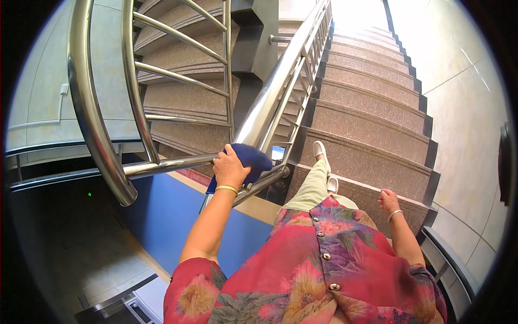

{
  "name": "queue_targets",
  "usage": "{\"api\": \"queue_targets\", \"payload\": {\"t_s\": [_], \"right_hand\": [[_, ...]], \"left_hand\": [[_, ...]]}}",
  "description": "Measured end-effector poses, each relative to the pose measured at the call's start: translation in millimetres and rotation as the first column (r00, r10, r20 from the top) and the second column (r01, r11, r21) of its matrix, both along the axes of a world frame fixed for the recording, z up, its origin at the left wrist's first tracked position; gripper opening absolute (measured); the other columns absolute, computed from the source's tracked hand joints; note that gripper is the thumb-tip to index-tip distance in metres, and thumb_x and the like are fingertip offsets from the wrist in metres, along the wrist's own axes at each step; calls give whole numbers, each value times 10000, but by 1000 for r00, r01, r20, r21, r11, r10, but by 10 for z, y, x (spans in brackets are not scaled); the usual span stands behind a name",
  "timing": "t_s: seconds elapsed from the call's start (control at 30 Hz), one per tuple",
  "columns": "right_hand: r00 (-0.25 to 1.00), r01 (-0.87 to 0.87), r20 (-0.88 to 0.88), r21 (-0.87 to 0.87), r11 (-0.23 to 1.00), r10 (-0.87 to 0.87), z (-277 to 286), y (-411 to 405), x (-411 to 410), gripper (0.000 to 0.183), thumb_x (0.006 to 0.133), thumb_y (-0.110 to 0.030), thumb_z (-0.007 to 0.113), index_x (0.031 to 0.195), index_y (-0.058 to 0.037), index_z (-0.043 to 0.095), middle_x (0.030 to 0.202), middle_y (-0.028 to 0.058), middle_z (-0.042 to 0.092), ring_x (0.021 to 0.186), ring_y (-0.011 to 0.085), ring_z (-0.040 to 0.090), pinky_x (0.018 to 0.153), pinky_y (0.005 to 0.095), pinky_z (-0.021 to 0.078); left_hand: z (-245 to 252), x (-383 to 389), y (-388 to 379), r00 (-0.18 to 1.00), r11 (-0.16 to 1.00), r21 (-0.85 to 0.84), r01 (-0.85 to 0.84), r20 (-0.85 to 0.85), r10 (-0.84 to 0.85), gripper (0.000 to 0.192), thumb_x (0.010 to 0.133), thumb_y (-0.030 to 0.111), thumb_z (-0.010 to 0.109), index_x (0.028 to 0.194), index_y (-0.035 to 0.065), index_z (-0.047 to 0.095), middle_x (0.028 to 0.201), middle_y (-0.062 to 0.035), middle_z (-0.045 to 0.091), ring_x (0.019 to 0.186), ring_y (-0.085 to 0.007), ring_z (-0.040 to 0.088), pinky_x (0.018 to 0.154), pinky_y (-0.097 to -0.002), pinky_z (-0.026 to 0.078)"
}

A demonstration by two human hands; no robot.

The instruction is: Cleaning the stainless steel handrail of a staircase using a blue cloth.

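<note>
My left hand [231, 167] grips a dark blue cloth [251, 162], which is wrapped over the lower end of a thick stainless steel handrail [269, 87]. Part of the cloth hangs down beside my wrist. On the other side of my body, my right hand [388, 201] hangs above the stairs with its fingers curled and nothing seen in it. One of my feet, in a light shoe [321, 156], rests on a speckled stone step [364, 152]; the other shoe [332, 184] is just behind it, partly hidden by my clothes.
The stone stairs rise ahead beside a pale tiled wall [465, 93]. A second flight [186, 93] lies to the left behind a steel railing with a curved post [91, 101]. Below left are a blue floor area [178, 218] and a dark opening. Another rail [449, 263] runs along the lower right.
</note>
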State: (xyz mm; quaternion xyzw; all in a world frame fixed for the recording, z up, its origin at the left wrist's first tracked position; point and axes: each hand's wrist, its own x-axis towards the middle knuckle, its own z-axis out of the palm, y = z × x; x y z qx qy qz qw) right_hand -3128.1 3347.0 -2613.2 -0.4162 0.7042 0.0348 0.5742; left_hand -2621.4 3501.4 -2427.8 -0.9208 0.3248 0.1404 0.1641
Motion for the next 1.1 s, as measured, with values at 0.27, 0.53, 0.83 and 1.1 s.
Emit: {"api": "queue_targets", "payload": {"t_s": [0.27, 0.53, 0.83, 1.1], "right_hand": [[990, -115, 77, -22, 993, 116, 2, 276, 73, 280, 855, -210, 502, 1078, -60, 580, 722, 28, 579, 580, 124, 552, 464, 264, 437], [999, 25, -18, -77, 997, -26, 128, 211, -317, 272, 864, -231, 492, 1073, -83, 582, 712, 35, 563, 573, 138, 555, 437, 261, 436], [990, -142, 11, -54, 988, 143, -936, -1143, -86, 281, 858, -197, 503, 1087, -46, 564, 677, 32, 553, 559, 125, 542, 431, 262, 424], [923, -365, 88, -109, 925, 375, -512, -1532, 654, 306, 874, -223, 498, 1135, -68, 535, 731, 31, 567, 617, 141, 568, 483, 265, 446]], "left_hand": [[-89, -41, -64, 999, 998, -65, -28, -18, 26, 782, 587, 385, 780, 1146, -5, 398, 981, -216, 557, 890, -357, 591, 774, -415, 496], [-117, -55, -350, 998, 994, -94, 48, 42, -44, 765, 581, 382, 795, 1123, 12, 401, 998, -187, 553, 923, -338, 587, 746, -434, 509], [-1039, 22, -1402, 978, 992, -62, 111, 183, -98, 823, 653, 448, 728, 1304, 100, 364, 1088, -201, 503, 959, -369, 545, 747, -491, 479], [-1162, -146, -906, 919, 994, -51, 99, 388, -71, 452, 854, 247, 495, 1279, 116, 417, 1105, -229, 499, 949, -389, 523, 761, -498, 434]]}}
